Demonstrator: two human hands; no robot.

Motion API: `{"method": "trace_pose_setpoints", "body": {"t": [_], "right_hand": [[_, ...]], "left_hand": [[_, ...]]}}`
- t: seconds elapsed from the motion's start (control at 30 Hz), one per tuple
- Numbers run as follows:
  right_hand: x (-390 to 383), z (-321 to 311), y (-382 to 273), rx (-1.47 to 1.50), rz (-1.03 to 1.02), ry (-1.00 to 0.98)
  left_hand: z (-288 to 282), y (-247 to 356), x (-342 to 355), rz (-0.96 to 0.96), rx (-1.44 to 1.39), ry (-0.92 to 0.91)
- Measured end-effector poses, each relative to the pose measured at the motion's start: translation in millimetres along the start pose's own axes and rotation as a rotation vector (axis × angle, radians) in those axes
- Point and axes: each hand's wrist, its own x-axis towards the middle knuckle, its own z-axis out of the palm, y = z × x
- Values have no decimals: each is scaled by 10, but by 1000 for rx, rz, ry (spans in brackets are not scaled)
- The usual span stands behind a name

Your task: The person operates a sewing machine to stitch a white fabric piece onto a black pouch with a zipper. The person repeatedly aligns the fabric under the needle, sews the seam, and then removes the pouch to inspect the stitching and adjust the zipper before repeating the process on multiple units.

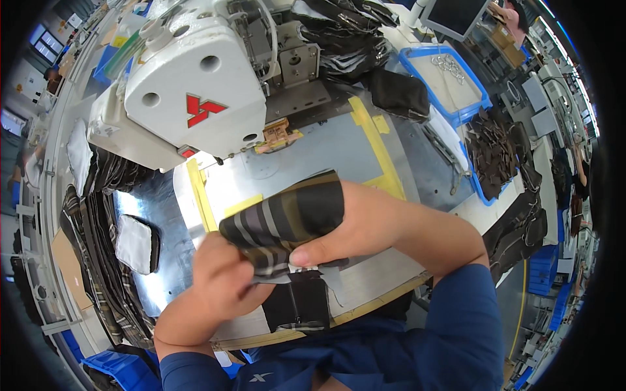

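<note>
1. Spanning both hands, your striped cloth (pixel 283 218) is up above the worktop (pixel 420 173), just in front of the white sewing machine (pixel 195 85).
2. Your right hand (pixel 368 218) grasps it, thumb across the lower face; the other fingers are hidden behind.
3. Your left hand (pixel 222 270), blurred, has curled fingers gripping the lower left edge.
4. Best judgement: brace with that right thumb, work the left edge gently, and smooth creases without dragging the stripes askew.

Fisheye view from the wearer's head, facing downward and forward at close range, the surface (pixel 420 171) spanning mid-frame.
</note>
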Motion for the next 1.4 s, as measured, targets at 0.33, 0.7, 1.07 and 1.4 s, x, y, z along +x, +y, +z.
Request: {"method": "trace_pose_setpoints", "body": {"t": [0.33, 0.7, 1.07, 1.4], "right_hand": [[-5, 42, 51, -185, -117, 127], [-113, 114, -145, -510, -226, 190], [-131, 146, -143, -623, -331, 178], [-72, 199, -130, -625, -233, 179]], "left_hand": [[-34, 193, 69, 521, 604, -53], [30, 138, 139, 690, 605, -10], [-40, 214, 139, 633, 606, -93], [-10, 125, 29, 870, 694, -5]]}}
